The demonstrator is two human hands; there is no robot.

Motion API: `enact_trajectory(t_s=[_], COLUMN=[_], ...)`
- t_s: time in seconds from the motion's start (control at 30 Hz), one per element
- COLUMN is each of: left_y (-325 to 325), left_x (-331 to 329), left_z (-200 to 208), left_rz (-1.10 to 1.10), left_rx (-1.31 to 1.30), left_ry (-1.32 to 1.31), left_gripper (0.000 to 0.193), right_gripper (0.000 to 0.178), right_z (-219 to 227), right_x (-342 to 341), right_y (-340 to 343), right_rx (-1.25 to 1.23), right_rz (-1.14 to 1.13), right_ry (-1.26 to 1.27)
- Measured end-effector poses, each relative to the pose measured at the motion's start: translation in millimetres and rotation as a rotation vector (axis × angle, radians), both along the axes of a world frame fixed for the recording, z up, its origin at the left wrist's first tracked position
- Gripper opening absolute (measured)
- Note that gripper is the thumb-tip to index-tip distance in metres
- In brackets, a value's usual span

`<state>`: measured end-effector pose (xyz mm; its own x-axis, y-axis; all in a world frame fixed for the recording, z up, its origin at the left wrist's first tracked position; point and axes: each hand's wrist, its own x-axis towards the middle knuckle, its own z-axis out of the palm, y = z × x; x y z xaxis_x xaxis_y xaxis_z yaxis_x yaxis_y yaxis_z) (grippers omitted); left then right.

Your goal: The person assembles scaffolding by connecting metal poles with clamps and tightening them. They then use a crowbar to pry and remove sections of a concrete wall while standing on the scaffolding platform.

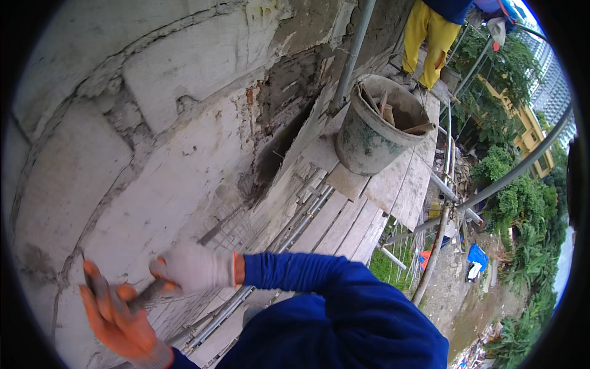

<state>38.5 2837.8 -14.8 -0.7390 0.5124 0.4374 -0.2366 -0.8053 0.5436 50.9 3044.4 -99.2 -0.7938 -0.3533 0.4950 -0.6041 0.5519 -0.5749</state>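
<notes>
At the lower left, both my gloved hands are close to the cracked grey wall (166,166). My right hand (195,267), in a whitish glove with an orange cuff, is closed around one end of a grey bar-like tool (146,295). The tool's other end runs into my left hand (123,323), in a dirty orange glove, between thumb and fairly straight fingers. A thin dark tip sticks out past those fingers, near a crack. Whether tip and bar are one piece, and the tool's exact kind, I cannot make out.
A dirty bucket (375,138) with tools or scraps inside stands on the scaffold planks (356,224). Steel pipes (353,55) rise beside it and curve along the right. Beyond, a person in yellow trousers (430,40) stands on the walkway. The ground (455,301) lies far below.
</notes>
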Motion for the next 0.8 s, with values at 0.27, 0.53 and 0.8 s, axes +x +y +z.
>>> enact_trajectory(t_s=[0.27,0.53,0.8], left_y=[31,181,379], left_x=[-6,-27,-49], left_z=[10,-144,-149], left_rz=[0.653,0.097,0.150], left_rx=[-0.336,-0.889,-1.245], left_ry=[0.560,0.414,0.829], left_gripper=[0.062,0.052,0.059], right_gripper=[0.021,0.065,0.032], right_z=[137,214,337], right_x=[28,163,363], right_y=[59,177,296], right_rx=[-0.562,-0.906,0.006], right_rz=[-0.271,-0.402,-0.541], right_ry=[-0.047,0.285,0.649])
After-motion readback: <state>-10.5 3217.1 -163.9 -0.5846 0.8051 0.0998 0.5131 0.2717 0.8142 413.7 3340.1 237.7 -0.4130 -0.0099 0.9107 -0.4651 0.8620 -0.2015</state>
